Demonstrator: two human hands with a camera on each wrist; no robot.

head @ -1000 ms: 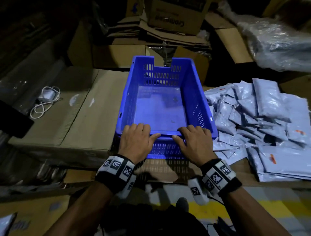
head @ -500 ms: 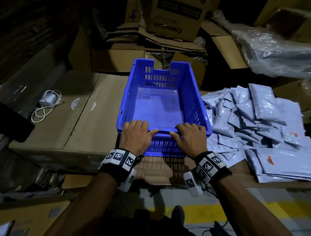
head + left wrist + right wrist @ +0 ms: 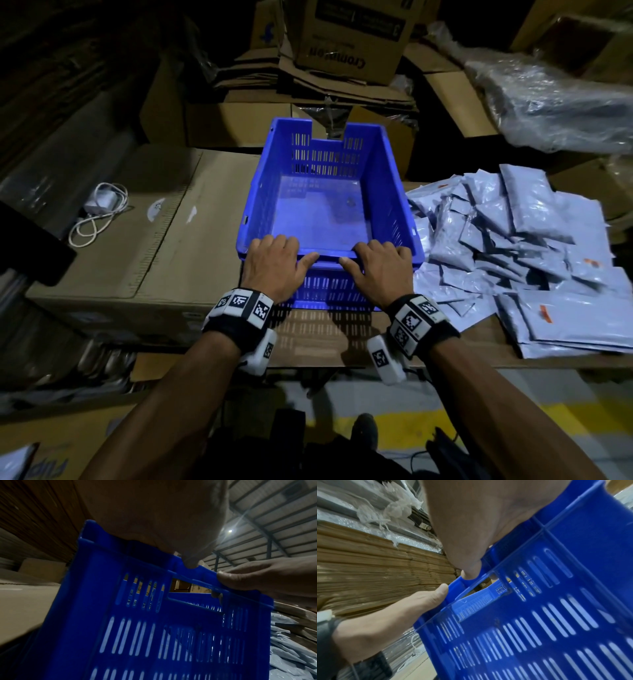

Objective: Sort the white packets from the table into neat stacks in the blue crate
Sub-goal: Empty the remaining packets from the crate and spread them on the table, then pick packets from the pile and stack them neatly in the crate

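**Squaring up the empty crate before loading: a few tips**

Got both on the near rim here. Left grip [image 3: 274, 265] hooked over the near-left stretch, fingers curled down inside, thumb along the outer lip. Same deal for the right grip [image 3: 380, 270] on the near-right stretch, thumb tip on the bar above the handle slot. So: pinching the rim of the blue crate [image 3: 325, 157], not spread flat, not carrying any packet.

Looks like the crate-placing step, with nothing sorted yet; just bare floor inside. Sitting on the desk [image 3: 325, 332], snug against a cardboard box [image 3: 164, 240] on the left. Over on the right, a loose heap of white packets [image 3: 513, 246] just beside the right wall; touching it or not, can't tell.

Advice, near to far:

- Slide rather than lift, with even pressure from both sides to avoid twisting.
- Watch that right wall and try not to ride up over packet corners.
- Line the near rim up parallel with the desk edge.
- Probably best to free the right grip first, being nearer the heap.
- Start stacks at the far wall and work back toward the near rim.
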